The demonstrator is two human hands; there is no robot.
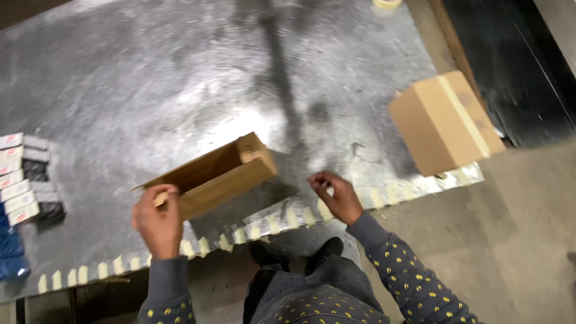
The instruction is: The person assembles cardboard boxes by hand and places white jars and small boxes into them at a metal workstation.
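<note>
Hands come first in the head view: the left hand point(158, 221) closes its grip on the near end of an open cardboard box point(210, 175), thumb and fingers pinching the flap or corner there, while the right hand point(336, 195) hovers over the front edge of the bench point(180, 78), fingertips drawn together around something small and pale that is too blurred to name. The box lies on its side near that front edge, its open face turned up and away from the person, its far end lifted slightly and angled to the right. A steady hold would likely want the left hand to keep that corner firmly, so the box does not pivot on the slick metal sheet, and the right hand to come to the free end before any turning or folding. Off to the left sits a row of small packets point(27, 180), white, grey and blue, close to the bench's edge. Farther right, a sealed cardboard carton point(444, 123) overhangs the corner, well apart from the hands. Beyond, a tape roll point(387, 3) rests at the far edge.
</note>
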